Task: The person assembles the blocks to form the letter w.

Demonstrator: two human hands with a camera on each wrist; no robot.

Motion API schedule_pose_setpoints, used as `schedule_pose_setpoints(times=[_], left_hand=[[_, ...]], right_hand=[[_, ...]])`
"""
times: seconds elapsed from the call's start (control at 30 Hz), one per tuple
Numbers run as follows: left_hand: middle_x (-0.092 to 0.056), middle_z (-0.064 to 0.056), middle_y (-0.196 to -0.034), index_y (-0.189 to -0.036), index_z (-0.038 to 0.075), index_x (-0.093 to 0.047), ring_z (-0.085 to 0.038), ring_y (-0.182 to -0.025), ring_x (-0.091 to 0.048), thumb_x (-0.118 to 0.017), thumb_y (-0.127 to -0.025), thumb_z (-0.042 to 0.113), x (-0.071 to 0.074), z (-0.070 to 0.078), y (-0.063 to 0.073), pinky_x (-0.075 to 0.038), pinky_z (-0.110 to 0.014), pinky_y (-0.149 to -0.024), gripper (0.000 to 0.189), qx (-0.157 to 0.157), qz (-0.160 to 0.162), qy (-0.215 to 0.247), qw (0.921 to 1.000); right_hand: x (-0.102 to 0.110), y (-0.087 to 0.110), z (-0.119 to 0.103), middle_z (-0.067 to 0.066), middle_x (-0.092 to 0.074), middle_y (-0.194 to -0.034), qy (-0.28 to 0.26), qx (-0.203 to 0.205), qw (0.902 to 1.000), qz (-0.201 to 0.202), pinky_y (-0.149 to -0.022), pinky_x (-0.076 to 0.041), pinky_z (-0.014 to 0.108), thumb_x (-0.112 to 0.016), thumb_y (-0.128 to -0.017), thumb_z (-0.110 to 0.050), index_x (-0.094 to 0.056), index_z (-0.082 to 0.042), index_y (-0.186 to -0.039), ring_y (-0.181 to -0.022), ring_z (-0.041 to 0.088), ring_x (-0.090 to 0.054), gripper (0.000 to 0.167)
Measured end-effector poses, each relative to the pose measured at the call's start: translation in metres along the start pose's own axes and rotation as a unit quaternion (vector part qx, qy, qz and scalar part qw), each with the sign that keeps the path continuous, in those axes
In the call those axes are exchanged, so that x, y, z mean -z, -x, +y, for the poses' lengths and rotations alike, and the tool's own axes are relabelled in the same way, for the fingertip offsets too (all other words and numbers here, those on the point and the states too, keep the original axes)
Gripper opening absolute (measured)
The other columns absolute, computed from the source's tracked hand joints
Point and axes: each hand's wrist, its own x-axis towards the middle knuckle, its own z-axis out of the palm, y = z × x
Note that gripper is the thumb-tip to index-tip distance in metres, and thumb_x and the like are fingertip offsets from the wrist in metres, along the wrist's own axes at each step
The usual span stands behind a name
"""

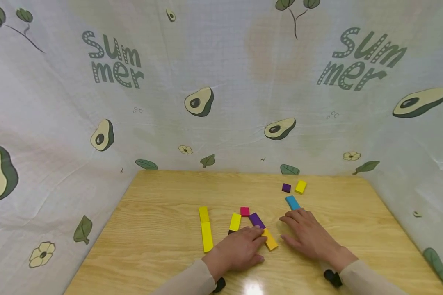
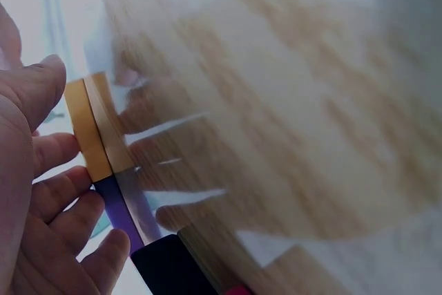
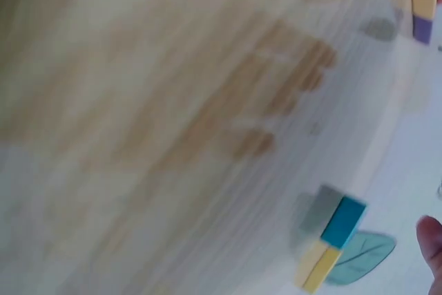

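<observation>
My left hand (image 1: 240,249) lies low over the table, fingers spread loosely, its fingertips at an orange block (image 1: 270,239). End to end with that block is a purple block (image 1: 256,220). In the left wrist view, the fingers (image 2: 72,191) lie along the side of the orange block and the purple one. A yellow block (image 1: 235,221) with a black block (image 1: 230,232) at its near end is partly hidden by this hand. My right hand (image 1: 308,234) hovers with relaxed fingers just nearer than a blue block (image 1: 292,202) and grips nothing.
Two yellow blocks (image 1: 206,236) form a line on the left. A small red block (image 1: 245,212) sits beside the purple one. Farther back are a small dark purple block (image 1: 286,187) and a yellow block (image 1: 300,187). A printed cloth (image 1: 229,61) hangs round the wooden table (image 1: 144,241).
</observation>
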Motion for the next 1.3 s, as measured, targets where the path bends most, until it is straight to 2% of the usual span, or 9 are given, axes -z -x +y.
schedule_pose_setpoints(times=[0.23, 0.53, 0.83, 1.07, 1.3], left_hand=[[-0.036, 0.005, -0.17, -0.162, 0.024, -0.043, -0.011, -0.158, -0.033, -0.043, -0.11, 0.058, -0.002, -0.002, 0.0, -0.031, -0.031, -0.129, 0.062, -0.002, -0.005, -0.001, 1.0], [-0.036, 0.005, -0.17, -0.162, 0.024, -0.043, -0.011, -0.158, -0.032, -0.044, -0.11, 0.057, -0.003, -0.002, -0.001, -0.03, -0.031, -0.13, 0.062, -0.005, -0.005, -0.007, 0.9999], [-0.037, 0.003, -0.17, -0.162, 0.022, -0.044, -0.012, -0.158, -0.033, -0.045, -0.11, 0.055, -0.002, -0.002, 0.0, -0.031, -0.031, -0.129, 0.061, -0.01, 0.001, -0.009, 0.9999], [-0.036, 0.004, -0.17, -0.161, 0.022, -0.044, -0.012, -0.158, -0.033, -0.047, -0.11, 0.054, 0.001, -0.004, 0.001, -0.031, -0.03, -0.129, 0.06, -0.008, 0.001, 0.003, 1.0], [-0.035, 0.005, -0.171, -0.162, 0.023, -0.044, -0.011, -0.158, -0.033, -0.047, -0.111, 0.052, 0.003, -0.005, 0.001, -0.031, -0.029, -0.128, 0.059, -0.008, 0.001, 0.002, 1.0]], right_hand=[[-0.004, 0.004, 0.022, 0.007, -0.067, -0.122, 0.0, -0.036, 0.9988, 0.033, -0.097, -0.05, 0.053, -0.082, -0.092, -0.032, -0.072, -0.008, -0.124, -0.113, 0.029, -0.057, 0.041], [-0.002, 0.0, 0.046, 0.012, -0.066, -0.121, 0.006, -0.062, 0.9974, 0.037, -0.095, -0.048, 0.059, -0.081, -0.092, -0.03, -0.071, -0.005, -0.122, -0.112, 0.036, -0.056, 0.04], [-0.005, -0.036, 0.076, 0.021, -0.064, -0.124, 0.002, -0.106, 0.9935, 0.042, -0.092, -0.046, 0.062, -0.077, -0.097, -0.031, -0.066, 0.001, -0.13, -0.115, 0.044, -0.052, 0.047], [-0.017, -0.069, 0.093, 0.023, -0.062, -0.128, 0.012, -0.117, 0.9921, 0.045, -0.094, -0.046, 0.062, -0.074, -0.099, -0.029, -0.064, 0.0, -0.135, -0.119, 0.045, -0.049, 0.047], [-0.027, -0.086, 0.103, 0.026, -0.063, -0.128, 0.027, -0.12, 0.9922, 0.021, -0.093, -0.045, 0.066, -0.071, -0.099, -0.027, -0.067, 0.002, -0.13, -0.118, 0.048, -0.049, 0.042]])
